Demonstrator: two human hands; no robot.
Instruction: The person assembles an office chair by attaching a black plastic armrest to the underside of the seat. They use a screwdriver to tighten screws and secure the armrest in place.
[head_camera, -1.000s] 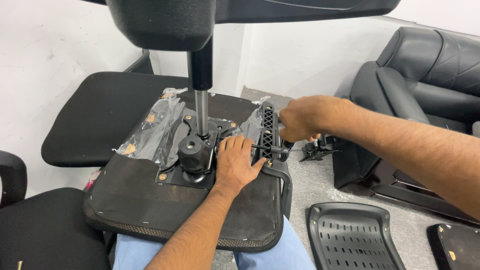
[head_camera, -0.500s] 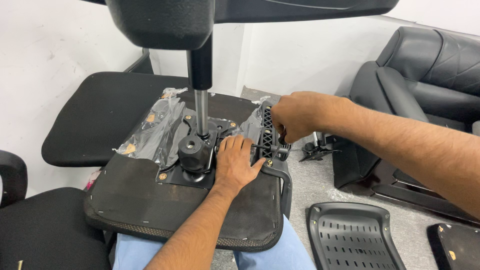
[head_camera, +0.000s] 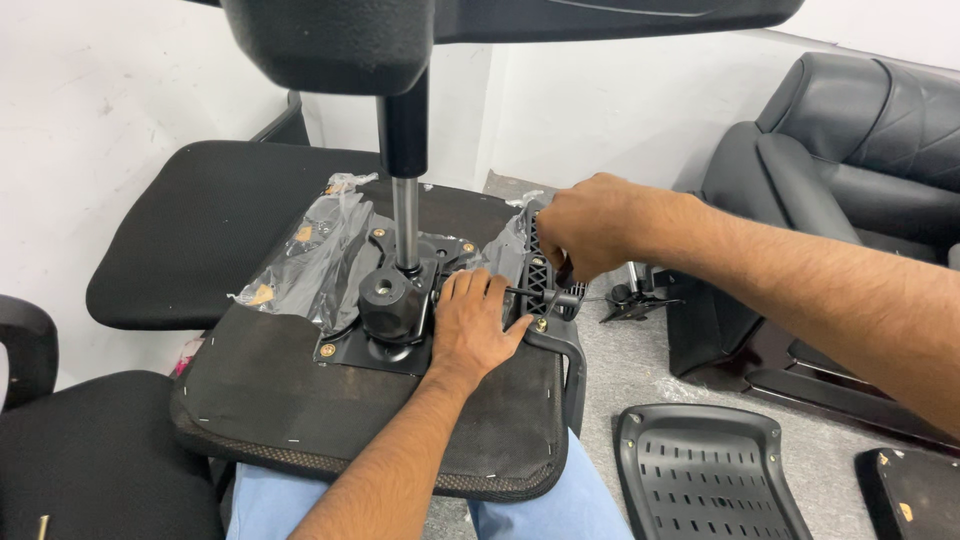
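An upturned black chair seat (head_camera: 300, 400) lies across my lap, with a metal mechanism plate (head_camera: 350, 350) and a gas-lift column (head_camera: 405, 215) standing up from it. My left hand (head_camera: 475, 325) rests flat on the seat underside beside the plate, fingers spread. A black armrest bracket (head_camera: 545, 280) lies along the seat's right edge. My right hand (head_camera: 590, 225) is closed around a thin black tool (head_camera: 545, 296) that lies across this bracket. Clear plastic wrap (head_camera: 320, 250) covers part of the seat.
Another black seat cushion (head_camera: 200, 230) lies behind, against the white wall. A perforated black plastic back panel (head_camera: 700, 470) lies on the grey floor at right. A black leather sofa (head_camera: 850, 170) stands at right. A black chair (head_camera: 70, 460) sits at lower left.
My right hand has shifted slightly left and lower along the armrest bracket, still gripping the tool. My left hand stays pressed on the seat.
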